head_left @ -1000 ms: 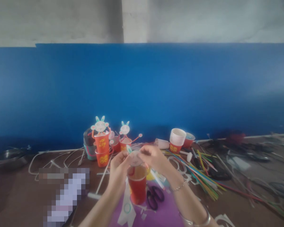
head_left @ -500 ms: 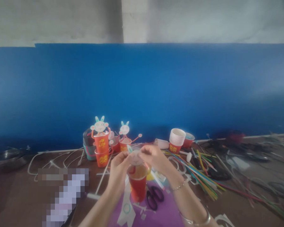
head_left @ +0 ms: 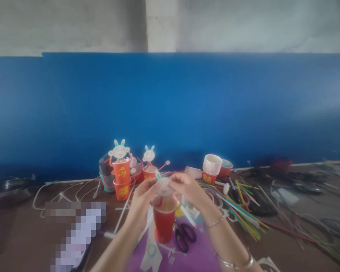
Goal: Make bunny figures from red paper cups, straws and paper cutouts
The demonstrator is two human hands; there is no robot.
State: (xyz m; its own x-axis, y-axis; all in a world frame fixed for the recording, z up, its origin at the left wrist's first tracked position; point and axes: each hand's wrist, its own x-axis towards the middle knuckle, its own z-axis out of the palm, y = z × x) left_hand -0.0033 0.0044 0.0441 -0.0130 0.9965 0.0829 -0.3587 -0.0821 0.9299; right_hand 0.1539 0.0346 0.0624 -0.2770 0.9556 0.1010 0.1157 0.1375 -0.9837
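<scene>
My left hand (head_left: 144, 194) pinches the left edge of a white paper rabbit face (head_left: 164, 187) with a green-lined ear. On its right side, the fingers of my right hand (head_left: 187, 187) are closed on the same cutout. The face sits at the rim of a red paper cup (head_left: 164, 224), which stands upright just below both hands. Pinkish strips show inside the cup's mouth. Dark-handled scissors (head_left: 185, 237) lie right of the cup on a purple sheet (head_left: 198, 257). A white paper scrap (head_left: 151, 253) with a green circle lies in front.
Finished-looking rabbit cups (head_left: 121, 173) stand at the back left. A stack of paper cups (head_left: 212, 166) is behind on the right, near a bundle of coloured pipe cleaners (head_left: 243, 217). Cables (head_left: 300, 219) spread across the right side. A blue wall panel (head_left: 170, 102) backs the table.
Both hands have shifted very slightly with the rabbit face, which now sits a little further right and more upright. The cup beneath has tilted or moved slightly left.
</scene>
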